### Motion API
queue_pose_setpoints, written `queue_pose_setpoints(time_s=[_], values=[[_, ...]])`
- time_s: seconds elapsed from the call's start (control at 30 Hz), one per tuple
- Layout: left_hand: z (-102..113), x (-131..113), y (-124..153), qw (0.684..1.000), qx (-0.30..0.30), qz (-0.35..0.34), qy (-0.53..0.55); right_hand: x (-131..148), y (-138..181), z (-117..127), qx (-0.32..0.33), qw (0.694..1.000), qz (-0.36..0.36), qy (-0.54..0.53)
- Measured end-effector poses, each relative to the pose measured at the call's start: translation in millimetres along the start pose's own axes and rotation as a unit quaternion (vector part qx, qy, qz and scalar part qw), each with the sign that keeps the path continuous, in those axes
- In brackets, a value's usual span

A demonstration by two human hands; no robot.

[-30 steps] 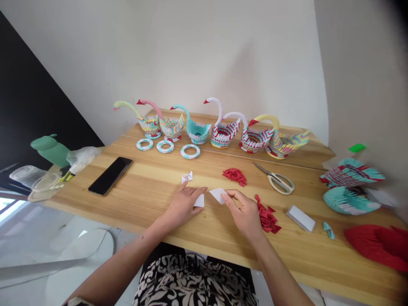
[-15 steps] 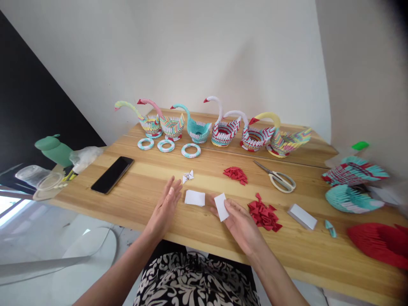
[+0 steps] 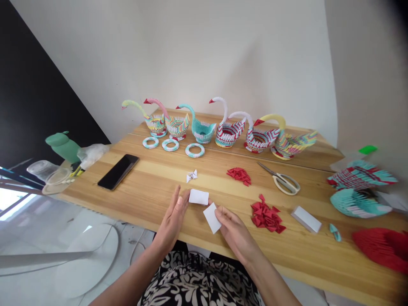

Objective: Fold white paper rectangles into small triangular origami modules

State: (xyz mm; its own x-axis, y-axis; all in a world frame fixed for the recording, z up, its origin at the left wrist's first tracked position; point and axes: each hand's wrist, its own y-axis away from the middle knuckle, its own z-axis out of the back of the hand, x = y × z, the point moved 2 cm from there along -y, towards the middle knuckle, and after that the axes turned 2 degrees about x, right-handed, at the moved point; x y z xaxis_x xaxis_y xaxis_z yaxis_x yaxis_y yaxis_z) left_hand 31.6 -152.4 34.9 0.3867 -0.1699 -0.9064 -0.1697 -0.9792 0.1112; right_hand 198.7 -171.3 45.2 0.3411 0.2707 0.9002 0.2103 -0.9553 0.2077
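Note:
Between the thumb and fingers of my right hand [image 3: 234, 233] is a small white rectangular paper slip [image 3: 212, 217], held tilted just above the table. My left hand [image 3: 173, 219] holds nothing; its fingers are stretched out, with the fingertips by the left end of a white paper stack [image 3: 199, 197]. Behind that stack lie a few small folded white pieces [image 3: 191, 176]. To the right of my right hand is a loose pile of red folded paper triangles [image 3: 267, 215], and a neater red pile [image 3: 239, 176] sits farther back.
Several paper swans [image 3: 229, 132] line the back, with paper rings [image 3: 194, 150] in front. A phone [image 3: 118, 172] lies left. Scissors [image 3: 282, 180], a white paper block [image 3: 306, 219] and a red folded-paper body [image 3: 379, 246] are on the right.
My right hand has moved left and a little nearer me with the slip, now closer to my left hand. My left hand has come nearer the stack. The view has shifted slightly.

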Motion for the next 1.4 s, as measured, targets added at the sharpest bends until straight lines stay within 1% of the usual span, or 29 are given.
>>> queue_pose_setpoints(time_s=[0.07,0.1,0.17,0.2,0.23,0.3,0.37,0.4,0.47,0.53,0.73,0.9,1.03,1.07,1.1,1.13,1.17,1.23,1.3,1.33,1.4], values=[[7,2,-4,0.998,0.006,-0.005,-0.055,0,-1,5,-0.011,1.0,-0.002,-0.002],[11,1,-7,0.995,0.008,-0.017,-0.099,1,-1,9,-0.022,1.0,0.0,0.0],[21,-2,-17,0.974,0.02,-0.068,-0.217,5,-2,19,-0.049,0.999,0.015,0.016],[24,-6,-22,0.953,0.033,-0.099,-0.285,8,-2,25,-0.061,0.998,0.024,0.026],[26,-9,-27,0.925,0.052,-0.12,-0.357,11,-3,31,-0.072,0.996,0.033,0.033],[27,-17,-37,0.859,0.085,-0.163,-0.478,16,-3,41,-0.089,0.994,0.046,0.035],[23,-22,-46,0.794,0.132,-0.2,-0.559,19,-4,48,-0.1,0.993,0.057,0.027],[21,-23,-49,0.767,0.151,-0.211,-0.587,20,-4,51,-0.104,0.992,0.061,0.025],[18,-22,-55,0.728,0.174,-0.22,-0.625,20,-3,54,-0.109,0.992,0.064,0.028],[17,-19,-60,0.712,0.179,-0.218,-0.643,19,-2,56,-0.115,0.991,0.063,0.032],[19,-18,-64,0.687,0.188,-0.22,-0.667,19,0,60,-0.128,0.99,0.058,0.008],[5,-21,-61,0.685,0.208,-0.232,-0.659,24,-3,58,-0.123,0.99,0.062,0.019],[-7,-18,-60,0.67,0.236,-0.239,-0.662,27,-8,57,-0.115,0.989,0.079,0.049],[-9,-18,-60,0.671,0.239,-0.239,-0.659,28,-9,58,-0.116,0.987,0.085,0.069],[-11,-20,-60,0.68,0.238,-0.24,-0.651,30,-10,59,-0.119,0.984,0.091,0.099],[-14,-23,-59,0.695,0.233,-0.238,-0.637,32,-11,59,-0.123,0.978,0.097,0.137],[-17,-26,-60,0.719,0.227,-0.234,-0.614,34,-12,59,-0.127,0.97,0.102,0.182],[-25,-34,-62,0.781,0.217,-0.21,-0.546,40,-16,58,-0.13,0.947,0.117,0.269],[-36,-38,-67,0.845,0.221,-0.163,-0.459,48,-21,55,-0.128,0.926,0.134,0.328],[-42,-39,-72,0.87,0.225,-0.137,-0.417,52,-25,53,-0.124,0.919,0.143,0.346],[-53,-39,-83,0.907,0.231,-0.086,-0.34,59,-33,49,-0.109,0.909,0.158,0.371]])
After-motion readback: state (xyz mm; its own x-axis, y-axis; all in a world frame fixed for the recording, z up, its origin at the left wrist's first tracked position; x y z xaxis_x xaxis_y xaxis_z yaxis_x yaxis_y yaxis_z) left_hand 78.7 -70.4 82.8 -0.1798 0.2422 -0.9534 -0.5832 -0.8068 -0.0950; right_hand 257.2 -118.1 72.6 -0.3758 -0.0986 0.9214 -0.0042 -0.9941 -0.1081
